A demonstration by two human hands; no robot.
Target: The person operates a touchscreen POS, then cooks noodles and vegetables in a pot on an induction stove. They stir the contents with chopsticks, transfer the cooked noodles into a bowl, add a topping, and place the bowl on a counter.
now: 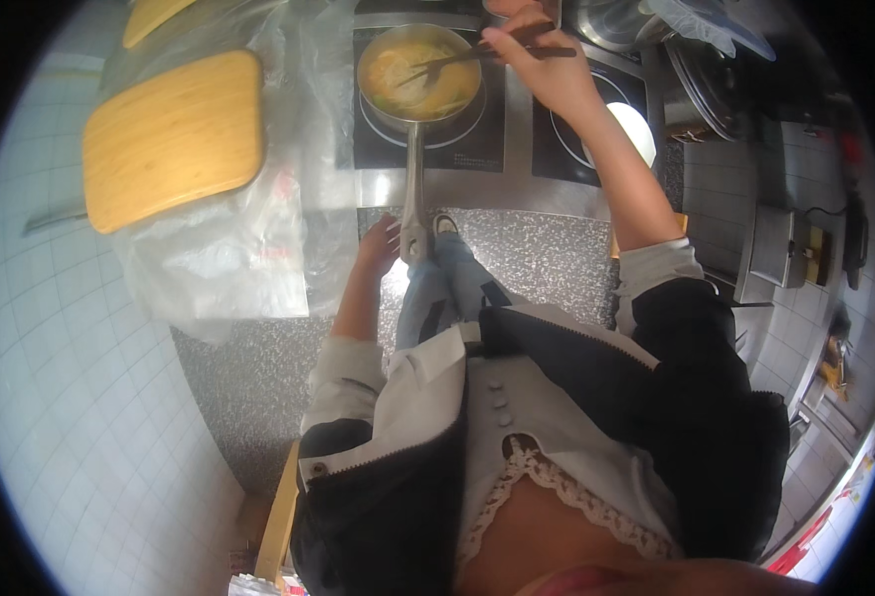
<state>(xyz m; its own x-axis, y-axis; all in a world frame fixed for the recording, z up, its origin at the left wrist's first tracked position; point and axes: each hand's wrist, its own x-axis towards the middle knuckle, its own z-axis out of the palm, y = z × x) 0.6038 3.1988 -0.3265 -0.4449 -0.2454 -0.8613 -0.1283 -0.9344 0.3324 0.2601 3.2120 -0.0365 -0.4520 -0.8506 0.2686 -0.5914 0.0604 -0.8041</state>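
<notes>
On the left hob sits a saucepan (pixel 362 81) with a long metal handle pointing toward me. Noodles (pixel 397 72) in an orange-yellow broth fill it, with bits of green. My right hand (pixel 540 65) is closed around a pair of dark chopsticks (pixel 457 62), whose tips dip into the noodles. Low beside the end of the pan handle (pixel 414 189) hangs my left hand (pixel 380 246). Its fingers are loosely apart, and it appears to hold nothing.
A wooden cutting board (pixel 174 139) lies on clear plastic sheeting (pixel 229 253) at the left. A white round dish (pixel 628 134) stands on the right hob (pixel 556 149), under my right forearm. Metal pots (pixel 621 22) are at the back right. White tiled wall (pixel 70 358) bounds the left.
</notes>
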